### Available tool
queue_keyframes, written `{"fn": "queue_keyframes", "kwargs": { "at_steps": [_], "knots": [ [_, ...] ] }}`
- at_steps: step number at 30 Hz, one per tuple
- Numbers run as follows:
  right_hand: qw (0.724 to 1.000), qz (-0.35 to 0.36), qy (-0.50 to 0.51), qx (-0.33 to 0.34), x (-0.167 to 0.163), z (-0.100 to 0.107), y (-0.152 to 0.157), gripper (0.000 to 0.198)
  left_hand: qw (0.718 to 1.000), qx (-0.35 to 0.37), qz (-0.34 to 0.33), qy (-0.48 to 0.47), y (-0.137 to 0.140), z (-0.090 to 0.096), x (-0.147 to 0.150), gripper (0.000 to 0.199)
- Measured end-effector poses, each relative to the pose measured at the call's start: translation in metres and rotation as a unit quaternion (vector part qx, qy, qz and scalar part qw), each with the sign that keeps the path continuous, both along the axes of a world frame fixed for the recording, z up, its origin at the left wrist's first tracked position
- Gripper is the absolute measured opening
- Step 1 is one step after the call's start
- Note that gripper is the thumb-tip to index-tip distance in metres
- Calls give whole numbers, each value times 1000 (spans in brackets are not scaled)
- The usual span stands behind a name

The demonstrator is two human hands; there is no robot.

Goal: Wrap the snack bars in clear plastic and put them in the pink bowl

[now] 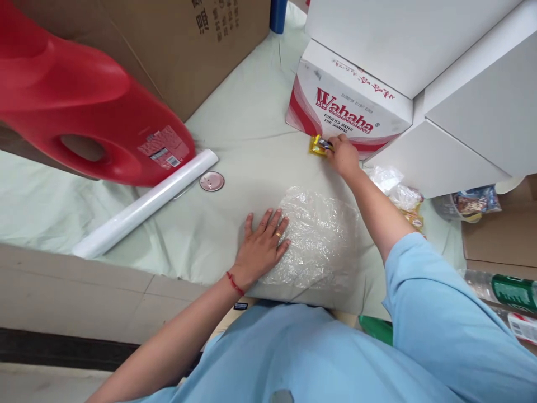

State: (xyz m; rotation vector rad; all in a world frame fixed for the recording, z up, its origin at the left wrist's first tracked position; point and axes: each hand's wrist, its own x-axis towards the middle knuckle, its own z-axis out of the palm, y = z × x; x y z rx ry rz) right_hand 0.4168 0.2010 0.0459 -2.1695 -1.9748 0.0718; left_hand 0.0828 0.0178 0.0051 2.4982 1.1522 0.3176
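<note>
My left hand [263, 246] lies flat with its fingers spread, partly on the left edge of a crinkled clear plastic sheet [319, 240] and partly on the cloth. Further off, my right hand [344, 157] is closed, its fingertips pinching a small dark, shiny packet [325, 144]. Just left of those fingertips is a small yellow packet [314, 146], partly overlapped by the dark one. Both packets are by the lower front of a white and red Wahaha water box [344, 109]. The thumb is mostly hidden behind my right hand.
On the left stand a big red jug [96, 106] and a brown carton [168, 45]. A white film roll [146, 204] lies beside a round pinkish disc [212, 181]. Crumpled clear bags [394, 184] lie beyond my right forearm. White boxes [470, 106] and green-labelled bottles [509, 291] are on the right.
</note>
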Motion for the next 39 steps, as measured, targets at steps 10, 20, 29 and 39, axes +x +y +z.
{"fn": "queue_keyframes", "kwargs": {
  "at_steps": [10,20,29,39],
  "knots": [
    [991,-64,113,-6,7,9,-5,33,1000,-1,11,-20,-1,2,1,56],
    [822,100,388,-405,-33,23,-170,48,1000,19,11,-16,-2,-4,2,57],
    [980,-17,130,-151,-40,28,-207,25,999,42,19,-5,-4,-6,4,56],
    [995,95,25,-23,-110,21,-257,37,998,62,24,20,-6,-4,6,57]
  ]
}}
